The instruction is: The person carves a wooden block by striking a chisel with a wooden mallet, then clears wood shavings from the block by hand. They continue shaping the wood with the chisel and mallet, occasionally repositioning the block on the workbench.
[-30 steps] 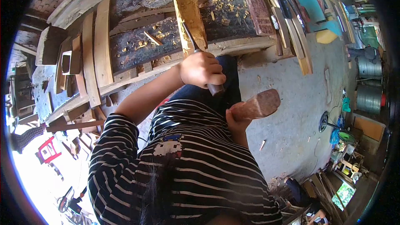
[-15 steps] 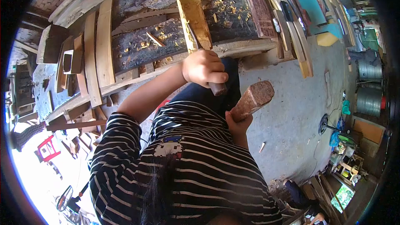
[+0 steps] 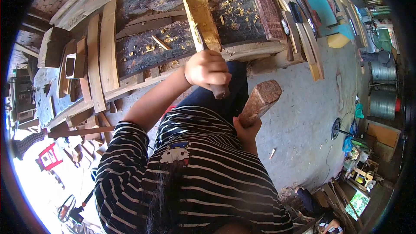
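My left hand is wrapped round the handle of a chisel, with the handle's dark end sticking out below the fist. The chisel's thin blade points away from me and lies along the left side of a freshly cut yellow timber on the bench. In my right hand, close to my body, is a heavy, block-like wooden mallet, its worn end tilted up and to the right. The mallet is apart from the chisel. My fingers partly hide its lower end.
Wood shavings and chips litter the dark workbench. Planks lie at its left, and a reddish beam and long strips at its right. A floor fan stands at the right. A person appears at lower right.
My left hand and the chisel handle have shifted slightly left, while the blade stays by the timber. The mallet in my right hand has moved a little left and its end has tilted.
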Tool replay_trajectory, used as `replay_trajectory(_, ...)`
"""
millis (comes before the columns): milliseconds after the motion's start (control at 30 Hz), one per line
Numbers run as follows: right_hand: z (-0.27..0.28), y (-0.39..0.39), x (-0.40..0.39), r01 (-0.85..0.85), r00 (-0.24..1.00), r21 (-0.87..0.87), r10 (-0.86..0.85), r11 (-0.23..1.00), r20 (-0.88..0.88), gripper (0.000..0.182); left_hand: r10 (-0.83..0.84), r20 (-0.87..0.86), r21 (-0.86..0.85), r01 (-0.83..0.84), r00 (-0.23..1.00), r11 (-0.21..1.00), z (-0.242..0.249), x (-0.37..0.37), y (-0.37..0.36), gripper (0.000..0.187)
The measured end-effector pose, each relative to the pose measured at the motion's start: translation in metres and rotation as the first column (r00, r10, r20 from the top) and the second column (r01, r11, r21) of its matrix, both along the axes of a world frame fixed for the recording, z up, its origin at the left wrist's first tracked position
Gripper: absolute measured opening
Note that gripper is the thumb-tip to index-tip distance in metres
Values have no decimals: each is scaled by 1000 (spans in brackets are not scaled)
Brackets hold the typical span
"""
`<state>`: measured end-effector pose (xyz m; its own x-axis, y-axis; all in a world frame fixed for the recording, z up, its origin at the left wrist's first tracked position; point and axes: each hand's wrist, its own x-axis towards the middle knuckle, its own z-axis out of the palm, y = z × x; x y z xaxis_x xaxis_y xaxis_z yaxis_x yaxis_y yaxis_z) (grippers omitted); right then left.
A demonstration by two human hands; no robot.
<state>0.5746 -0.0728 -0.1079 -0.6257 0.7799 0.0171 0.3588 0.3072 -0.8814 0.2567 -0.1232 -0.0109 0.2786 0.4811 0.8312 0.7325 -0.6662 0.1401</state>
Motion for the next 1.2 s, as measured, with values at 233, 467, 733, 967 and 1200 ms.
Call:
replay_trajectory(233, 13, -4, -3, 66, 996, -39, -69, 997, -64, 57, -5, -49, 29, 6, 999, 1000, -8, 2, 11, 29)
replay_trajectory(467, 33, -4, -7, 47, 991, -88, -57, 995, -122, 44, 128, 256, 316, -209, 958, 925, -21, 7, 12, 28)
replay_trajectory(733, 39, -2, -9, 28, 988, -9, -29, 1000, -153, 38, 78, 205, 183, -117, 976, 976, 29, 18, 13, 25)
replay_trajectory(967, 19, -2, 0, 74, 988, 19, -70, 997, -137, 40, 168, 40, -137, -161, 985, 977, 26, 20, 8, 29)
replay_trajectory(1200, 45, -3, -12, -12, 970, -44, 1, 999, -242, 36, 149, -3, -223, -146, 989, 964, 19, 13, 11, 31)
